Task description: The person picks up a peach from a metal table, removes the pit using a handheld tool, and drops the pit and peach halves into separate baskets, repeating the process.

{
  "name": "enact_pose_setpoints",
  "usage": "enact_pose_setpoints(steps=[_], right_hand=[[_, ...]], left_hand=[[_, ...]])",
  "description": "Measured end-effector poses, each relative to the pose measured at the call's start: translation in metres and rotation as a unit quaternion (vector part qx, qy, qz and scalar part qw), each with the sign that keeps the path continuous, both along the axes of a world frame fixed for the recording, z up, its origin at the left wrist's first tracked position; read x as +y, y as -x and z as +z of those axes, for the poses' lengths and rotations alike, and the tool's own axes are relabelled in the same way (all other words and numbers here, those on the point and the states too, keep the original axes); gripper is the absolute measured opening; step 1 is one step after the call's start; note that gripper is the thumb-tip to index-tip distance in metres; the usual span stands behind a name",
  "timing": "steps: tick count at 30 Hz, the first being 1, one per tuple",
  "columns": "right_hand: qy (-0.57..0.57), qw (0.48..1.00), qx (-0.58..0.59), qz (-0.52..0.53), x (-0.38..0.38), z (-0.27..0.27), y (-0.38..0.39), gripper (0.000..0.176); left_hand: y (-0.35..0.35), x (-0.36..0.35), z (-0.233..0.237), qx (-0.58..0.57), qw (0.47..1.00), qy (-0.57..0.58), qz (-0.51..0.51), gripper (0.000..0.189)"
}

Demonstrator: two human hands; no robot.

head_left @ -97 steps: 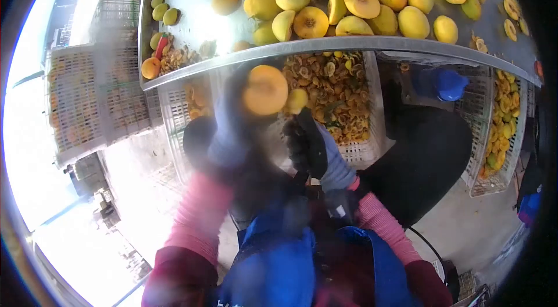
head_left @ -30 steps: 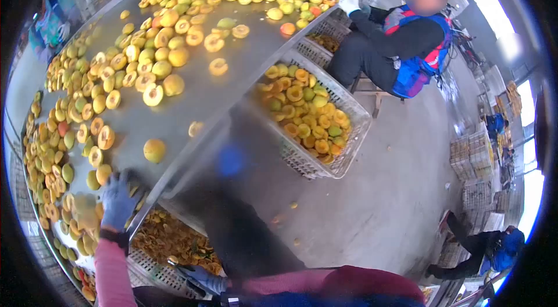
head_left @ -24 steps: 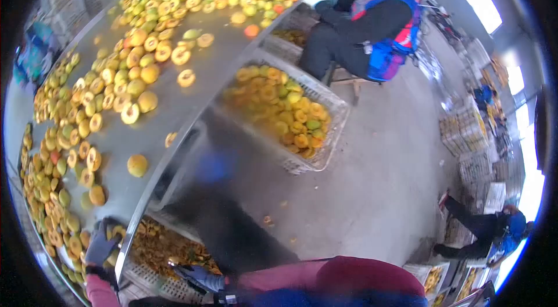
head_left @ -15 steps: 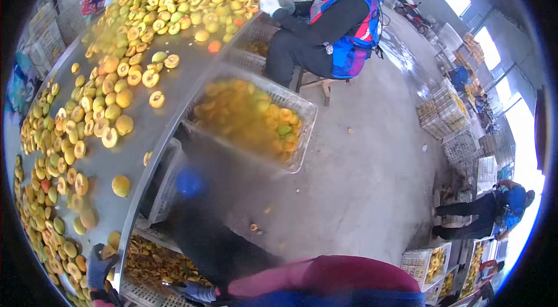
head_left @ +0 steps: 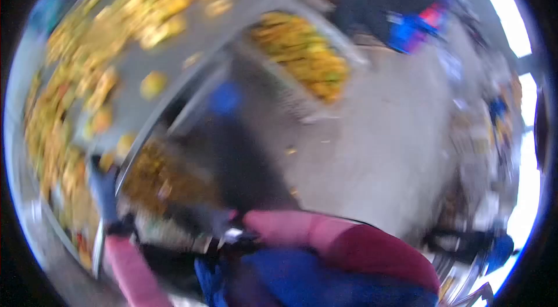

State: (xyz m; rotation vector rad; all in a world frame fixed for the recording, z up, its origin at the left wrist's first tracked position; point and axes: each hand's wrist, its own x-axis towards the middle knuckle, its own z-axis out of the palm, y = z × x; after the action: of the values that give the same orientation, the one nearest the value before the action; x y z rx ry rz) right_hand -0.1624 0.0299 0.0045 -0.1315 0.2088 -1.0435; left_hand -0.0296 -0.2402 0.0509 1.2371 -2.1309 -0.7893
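Note:
My left hand (head_left: 103, 191), in a grey glove, reaches over the edge of the metal table (head_left: 131, 66). Its fingers curl around a yellow apricot (head_left: 106, 161), though motion smears the picture. Halved and whole apricots (head_left: 70, 98) are heaped along the table to the left and beyond. Low beside the table, my right hand (head_left: 214, 220) is gloved too and badly blurred; its fingers cannot be made out. It is nearest to a crate of brownish-yellow fruit pieces (head_left: 163, 176) below the table edge.
A pale crate of orange-yellow fruit (head_left: 302, 54) stands on the floor ahead. Past it sits a person in dark clothes and a blue and red vest (head_left: 410, 31). Another person bends at lower right (head_left: 468, 243). Stacked crates (head_left: 474, 138) line the right side of the concrete floor (head_left: 372, 150).
The view has swung down and become blurred, so my hands and lap appear higher. My left hand is still at the table edge. My right hand is still low by the crate.

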Motion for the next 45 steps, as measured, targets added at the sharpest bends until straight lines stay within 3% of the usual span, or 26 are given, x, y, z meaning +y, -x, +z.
enact_pose_setpoints(steps=[1,3,4,5,6,8,9,10,11,12,13,15,16,19,22,24,25,27,30,32,34,36,40,42,44,45], right_hand=[[0.008,1.000,-0.018,0.016,0.008,0.012,0.003,0.043],[0.024,0.999,-0.002,0.028,0.012,0.026,0.015,0.048],[0.061,0.992,0.109,0.003,0.009,0.030,0.014,0.045],[0.105,0.969,0.222,-0.035,-0.003,0.031,0.018,0.043],[0.147,0.928,0.332,-0.083,-0.012,0.031,0.020,0.041],[0.075,0.936,0.333,-0.084,-0.008,0.012,0.022,0.039],[-0.042,0.974,0.222,-0.031,-0.001,-0.022,0.022,0.039],[-0.099,0.975,0.197,-0.026,-0.003,-0.023,0.017,0.039],[-0.157,0.972,0.172,-0.024,-0.005,-0.023,0.013,0.040],[-0.155,0.957,0.237,-0.067,-0.007,0.014,0.006,0.039],[-0.038,0.920,0.387,-0.046,-0.006,0.015,0.004,0.036],[0.161,0.701,0.694,-0.028,-0.008,0.027,-0.001,0.030],[0.118,0.749,0.652,-0.016,-0.010,0.042,-0.001,0.030],[0.110,0.774,0.621,-0.065,-0.006,0.055,-0.012,0.034],[0.163,0.696,0.693,-0.089,-0.005,0.055,-0.015,0.038],[0.230,0.613,0.753,-0.063,-0.006,0.070,-0.011,0.037],[0.220,0.610,0.759,-0.053,-0.004,0.069,-0.010,0.037],[0.203,0.604,0.770,-0.031,-0.001,0.064,-0.012,0.037],[0.205,0.632,0.739,-0.108,0.013,0.048,-0.022,0.034],[0.199,0.632,0.738,-0.123,0.016,0.042,-0.025,0.047],[0.196,0.651,0.727,-0.096,0.013,0.040,-0.026,0.053],[0.188,0.684,0.705,-0.021,0.011,0.040,-0.022,0.051],[0.227,0.720,0.652,-0.071,0.007,0.049,-0.020,0.027],[0.259,0.738,0.623,-0.021,0.000,0.063,-0.013,0.027],[0.235,0.733,0.638,0.007,0.005,0.056,-0.011,0.026],[0.222,0.731,0.645,0.022,0.008,0.053,-0.012,0.026]], left_hand=[[0.013,0.023,0.025,-0.060,0.995,0.084,0.005,0.044],[0.029,0.063,0.056,0.047,0.998,0.032,0.041,0.038],[0.035,0.095,0.082,0.114,0.976,-0.131,0.128,0.036],[0.029,0.116,0.080,0.247,0.938,-0.209,0.127,0.036],[0.002,0.123,0.041,0.158,0.983,-0.063,0.071,0.034],[-0.012,0.145,0.036,0.207,0.965,-0.140,0.075,0.033],[0.001,0.162,0.065,0.347,0.864,-0.338,0.134,0.032],[-0.005,0.173,0.060,0.259,0.927,-0.241,0.126,0.033],[-0.005,0.178,0.062,0.348,0.852,-0.337,0.202,0.034],[-0.015,0.184,0.053,0.308,0.890,-0.294,0.164,0.034],[-0.025,0.188,0.040,0.267,0.923,-0.252,0.119,0.035],[-0.030,0.198,0.024,0.150,0.977,-0.101,0.113,0.037],[-0.032,0.203,0.020,0.088,0.990,-0.026,0.106,0.038],[-0.027,0.208,0.012,0.129,0.982,-0.071,0.116,0.027],[-0.025,0.210,0.009,0.187,0.964,-0.122,0.145,0.027],[-0.025,0.213,0.005,0.170,0.976,-0.054,0.128,0.026],[-0.024,0.215,0.003,0.161,0.979,-0.019,0.122,0.026],[-0.023,0.212,0.011,-0.011,0.974,0.218,0.057,0.032],[-0.019,0.222,0.003,0.075,0.987,0.033,0.135,0.034],[-0.020,0.218,0.009,-0.016,0.979,0.180,0.092,0.036],[-0.020,0.215,0.017,0.001,0.984,0.160,0.083,0.036],[-0.017,0.219,0.025,0.093,0.991,0.023,0.098,0.035],[-0.013,0.219,0.045,0.159,0.981,-0.055,0.101,0.032],[-0.018,0.216,0.054,0.247,0.935,-0.224,0.119,0.028],[-0.017,0.216,0.048,0.212,0.956,-0.174,0.108,0.027],[-0.018,0.218,0.052,0.237,0.940,-0.221,0.107,0.029]])
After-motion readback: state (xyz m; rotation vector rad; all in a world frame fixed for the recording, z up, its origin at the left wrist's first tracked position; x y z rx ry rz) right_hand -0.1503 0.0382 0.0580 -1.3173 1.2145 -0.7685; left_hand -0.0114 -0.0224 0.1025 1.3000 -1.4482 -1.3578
